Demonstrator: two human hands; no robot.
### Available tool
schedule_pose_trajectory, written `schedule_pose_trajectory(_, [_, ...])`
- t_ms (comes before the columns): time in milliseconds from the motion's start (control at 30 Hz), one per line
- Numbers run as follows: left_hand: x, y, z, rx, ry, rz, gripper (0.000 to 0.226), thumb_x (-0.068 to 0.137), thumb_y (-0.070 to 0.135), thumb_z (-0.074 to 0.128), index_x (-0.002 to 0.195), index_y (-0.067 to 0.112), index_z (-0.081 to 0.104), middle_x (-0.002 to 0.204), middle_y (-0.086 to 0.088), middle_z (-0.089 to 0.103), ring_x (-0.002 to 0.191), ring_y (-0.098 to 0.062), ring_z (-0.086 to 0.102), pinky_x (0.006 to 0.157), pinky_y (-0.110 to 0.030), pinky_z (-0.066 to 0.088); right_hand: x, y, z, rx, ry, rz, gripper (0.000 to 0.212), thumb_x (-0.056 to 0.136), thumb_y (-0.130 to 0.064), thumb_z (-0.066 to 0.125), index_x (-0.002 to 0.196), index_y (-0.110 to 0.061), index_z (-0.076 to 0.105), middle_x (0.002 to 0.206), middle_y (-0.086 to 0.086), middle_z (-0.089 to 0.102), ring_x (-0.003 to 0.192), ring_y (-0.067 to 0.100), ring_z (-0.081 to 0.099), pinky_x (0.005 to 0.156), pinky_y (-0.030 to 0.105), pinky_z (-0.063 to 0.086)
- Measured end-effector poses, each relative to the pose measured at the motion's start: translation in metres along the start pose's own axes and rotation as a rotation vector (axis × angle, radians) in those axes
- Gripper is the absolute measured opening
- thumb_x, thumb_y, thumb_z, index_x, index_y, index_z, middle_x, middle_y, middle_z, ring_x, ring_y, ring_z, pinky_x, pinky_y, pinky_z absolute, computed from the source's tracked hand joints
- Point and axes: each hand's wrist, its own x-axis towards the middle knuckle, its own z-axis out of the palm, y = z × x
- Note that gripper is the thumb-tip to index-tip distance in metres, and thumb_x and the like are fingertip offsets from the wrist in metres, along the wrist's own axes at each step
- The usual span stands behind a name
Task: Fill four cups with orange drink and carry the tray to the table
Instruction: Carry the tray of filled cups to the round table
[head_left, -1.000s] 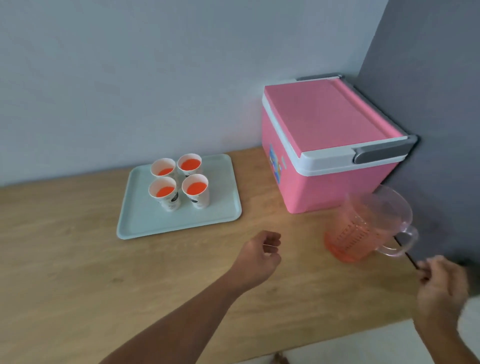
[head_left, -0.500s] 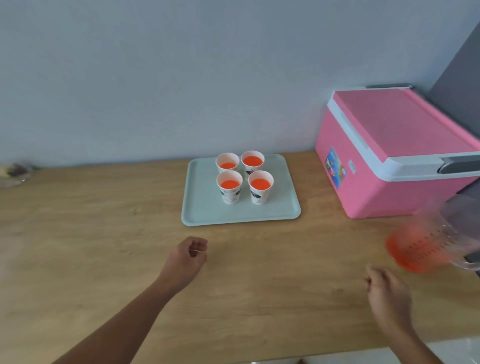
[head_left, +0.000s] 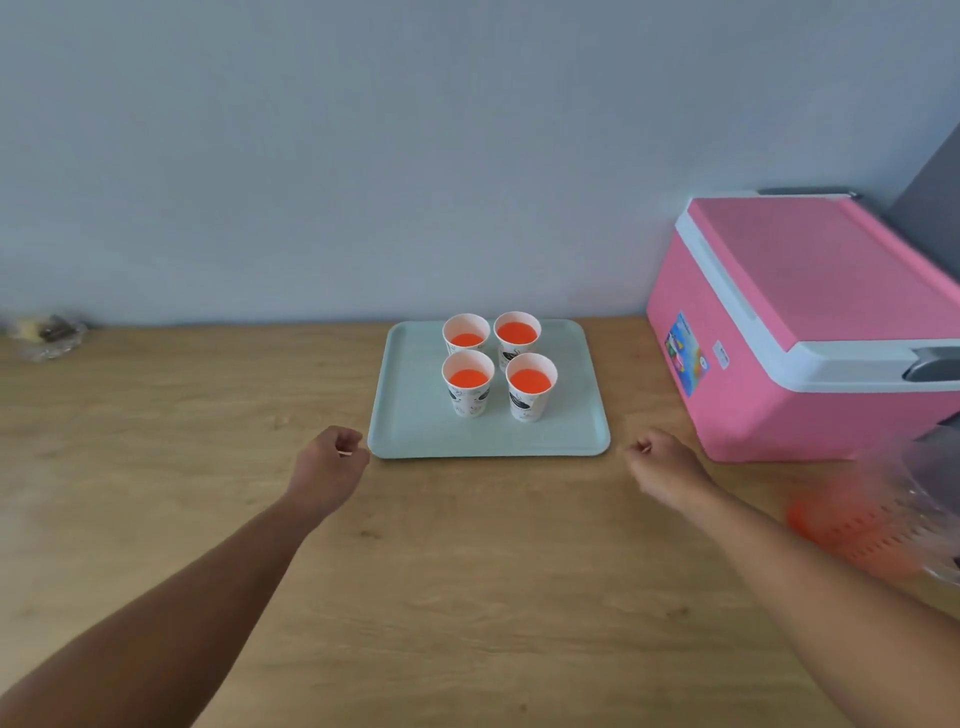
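Note:
A pale green tray (head_left: 415, 415) lies on the wooden counter (head_left: 467, 571) against the wall. Several white paper cups (head_left: 467, 384) holding orange drink stand in a square on its back half. My left hand (head_left: 330, 462) is loosely curled, empty, right at the tray's front left corner. My right hand (head_left: 662, 465) is also curled and empty, just off the front right corner, a small gap from the rim. A clear measuring jug (head_left: 883, 530) with orange drink in its bottom stands blurred at the right edge.
A pink cooler box (head_left: 810, 332) with a white-rimmed lid stands right of the tray, close to it. A small clear wrapper with something inside (head_left: 47, 332) lies at the far left by the wall. A grey wall panel (head_left: 930, 192) rises behind the cooler.
My view has swung left, centring the tray. My right hand has left the jug and come across to the tray's right corner; my left hand has reached forward to the left corner.

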Motion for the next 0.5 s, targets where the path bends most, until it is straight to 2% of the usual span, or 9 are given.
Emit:
schedule_pose_trajectory(67, [0.008,0.002,0.001,0.032,0.002,0.001,0.033,0.089,0.018,0.066,0.121,0.012,0.066,0.108,0.001,0.066,0.099,-0.018,0.060,0.084,-0.029,0.043,0.014,-0.011,-0.002,-0.027,-0.015,-0.023,0.019,0.089,-0.036,0.055,0.088,-0.018,0.062,0.082,0.004,0.072,0.078,0.030,0.070,0.072,0.038,0.056])
schedule_pose_trajectory(167, [0.019,0.009,0.005,0.063,-0.017,-0.025,0.040,0.089,0.020,0.066,0.128,0.011,0.062,0.115,0.000,0.063,0.103,-0.018,0.056,0.087,-0.029,0.041,0.031,-0.023,-0.003,-0.081,-0.037,-0.023,0.015,0.090,-0.032,0.054,0.093,-0.019,0.061,0.084,0.005,0.071,0.068,0.024,0.060,0.058,0.031,0.045])
schedule_pose_trajectory(333, [0.031,0.019,0.017,0.074,-0.004,-0.053,0.044,0.089,0.018,0.067,0.132,0.009,0.060,0.116,-0.004,0.064,0.101,-0.019,0.056,0.083,-0.029,0.040,0.054,-0.028,0.004,-0.149,-0.053,-0.044,0.015,0.091,-0.034,0.056,0.099,-0.021,0.055,0.092,0.005,0.069,0.073,0.025,0.062,0.060,0.032,0.046])
schedule_pose_trajectory(500, [0.036,0.019,0.028,0.047,-0.004,-0.092,0.045,0.088,0.014,0.067,0.132,0.009,0.058,0.110,-0.003,0.063,0.098,-0.020,0.058,0.078,-0.030,0.043,0.062,-0.025,0.016,-0.150,-0.069,-0.076,0.029,0.095,-0.031,0.059,0.123,-0.025,0.057,0.113,0.003,0.070,0.091,0.024,0.065,0.060,0.030,0.042])
